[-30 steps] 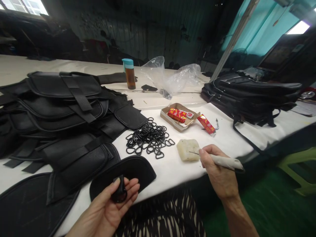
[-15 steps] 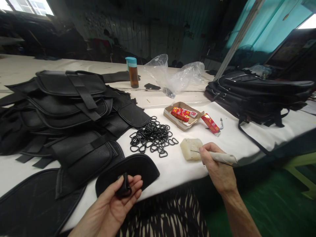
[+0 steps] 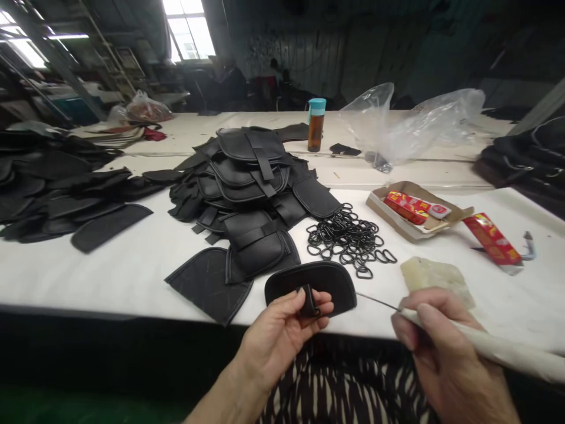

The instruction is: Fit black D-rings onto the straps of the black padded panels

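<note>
My left hand [image 3: 278, 333] is closed, thumb over fingers, on a folded black strap [image 3: 309, 303]. Behind it a rounded black flap [image 3: 333, 280] lies at the table's front edge; whether strap and flap are joined, I cannot tell. My right hand [image 3: 445, 347], slightly blurred, grips an awl [image 3: 507, 350] by its pale wrapped handle. Its thin metal shaft points left toward the flap's right edge. Just beyond the right hand sits a yellowish, wax-like block [image 3: 435, 274]. A heap of black D-rings [image 3: 346, 238] lies past the flap.
Black flaps with straps [image 3: 251, 176] are piled at centre, and more black pieces [image 3: 66, 200] at left. A cardboard box [image 3: 392, 227] holds red packets; another red packet [image 3: 493, 240] lies beside it. Farther back are a bottle [image 3: 315, 126], clear plastic bags [image 3: 410, 129] and a black bag [image 3: 525, 162].
The view has swung left. My right hand has drawn the awl away from the wax-like block and toward my left hand, which still holds the strap.
</note>
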The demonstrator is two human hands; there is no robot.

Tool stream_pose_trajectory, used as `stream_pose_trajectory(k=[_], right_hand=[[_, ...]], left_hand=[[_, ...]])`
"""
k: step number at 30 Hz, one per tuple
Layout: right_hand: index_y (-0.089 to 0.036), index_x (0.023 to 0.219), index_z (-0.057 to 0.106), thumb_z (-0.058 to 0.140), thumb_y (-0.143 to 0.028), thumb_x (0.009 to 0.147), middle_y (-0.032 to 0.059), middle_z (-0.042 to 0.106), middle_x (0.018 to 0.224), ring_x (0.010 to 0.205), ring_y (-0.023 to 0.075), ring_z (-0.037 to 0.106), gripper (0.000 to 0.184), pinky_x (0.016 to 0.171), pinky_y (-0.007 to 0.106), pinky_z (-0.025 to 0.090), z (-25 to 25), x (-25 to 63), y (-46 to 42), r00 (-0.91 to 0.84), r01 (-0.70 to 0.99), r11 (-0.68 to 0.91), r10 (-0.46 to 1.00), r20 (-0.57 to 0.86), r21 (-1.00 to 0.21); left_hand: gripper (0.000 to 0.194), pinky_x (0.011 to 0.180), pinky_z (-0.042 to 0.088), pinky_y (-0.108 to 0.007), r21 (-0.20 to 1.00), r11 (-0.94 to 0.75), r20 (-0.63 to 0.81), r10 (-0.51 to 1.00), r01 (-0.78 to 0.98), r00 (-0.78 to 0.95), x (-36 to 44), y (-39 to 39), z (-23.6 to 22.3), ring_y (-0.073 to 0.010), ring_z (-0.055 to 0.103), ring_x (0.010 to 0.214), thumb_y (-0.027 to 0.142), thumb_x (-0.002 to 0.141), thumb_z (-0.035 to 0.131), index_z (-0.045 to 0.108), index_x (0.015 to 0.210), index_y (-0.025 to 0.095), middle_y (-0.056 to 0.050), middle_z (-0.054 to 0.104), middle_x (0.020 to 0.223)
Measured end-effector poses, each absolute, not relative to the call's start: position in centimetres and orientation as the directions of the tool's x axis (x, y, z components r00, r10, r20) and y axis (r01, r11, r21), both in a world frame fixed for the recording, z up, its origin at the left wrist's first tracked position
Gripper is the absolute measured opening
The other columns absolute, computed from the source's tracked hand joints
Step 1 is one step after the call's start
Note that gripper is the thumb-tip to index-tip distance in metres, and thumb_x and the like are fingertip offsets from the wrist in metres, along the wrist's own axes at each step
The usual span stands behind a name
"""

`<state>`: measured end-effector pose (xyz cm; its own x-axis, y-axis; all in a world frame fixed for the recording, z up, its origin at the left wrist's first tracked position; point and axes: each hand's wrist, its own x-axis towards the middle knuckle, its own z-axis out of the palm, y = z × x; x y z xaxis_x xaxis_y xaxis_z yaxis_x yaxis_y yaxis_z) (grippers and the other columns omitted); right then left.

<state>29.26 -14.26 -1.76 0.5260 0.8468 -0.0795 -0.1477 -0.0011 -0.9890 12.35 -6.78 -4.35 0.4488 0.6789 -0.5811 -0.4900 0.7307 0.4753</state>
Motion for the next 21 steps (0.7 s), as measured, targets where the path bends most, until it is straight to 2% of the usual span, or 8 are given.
stream_pose_trajectory(k=[2, 9, 21], right_hand=[[-0.02, 0.068, 0.052, 0.06, -0.043, 0.078, -0.0033, 0.045, 0.052, 0.05, 0.01, 0.036, 0.026, 0.047, 0.021, 0.028, -2.2, 27.9, -13.7, 0.461, -0.185, -0.026, 0.881, -0.111, -0.982], [-0.02, 0.068, 0.051, 0.059, -0.047, 0.078, -0.0037, 0.043, 0.055, 0.054, 0.0108, 0.036, 0.031, 0.05, 0.022, 0.03, -4.0, 26.0, -12.4, 0.391, -0.136, -0.024, 0.917, -0.076, -0.99], [-0.02, 0.068, 0.051, 0.057, -0.045, 0.082, -0.0048, 0.047, 0.055, 0.05, 0.0079, 0.04, 0.03, 0.047, 0.017, 0.034, -4.2, 25.1, -11.6, 0.338, -0.052, 0.02, 0.941, 0.001, -0.998]], left_hand=[[0.021, 0.082, 0.051, -0.035, 0.475, 0.73, -0.557, 0.682, -0.492, 0.475, 12.2, -6.9, -4.4, -0.0229, 0.066, 0.088, 0.014, 0.085, 0.052, 0.071, 0.078, 0.006, -0.014, 0.071, 0.093], [0.021, 0.086, 0.048, -0.034, 0.477, 0.735, -0.464, 0.677, -0.483, 0.572, 11.6, -6.8, -4.7, -0.0211, 0.064, 0.091, 0.017, 0.085, 0.053, 0.071, 0.084, 0.007, -0.012, 0.07, 0.096], [0.019, 0.084, 0.048, -0.033, 0.483, 0.702, -0.409, 0.71, -0.524, 0.574, 11.8, -7.1, -5.2, -0.0199, 0.064, 0.086, 0.017, 0.082, 0.057, 0.072, 0.083, 0.006, -0.011, 0.071, 0.089]])
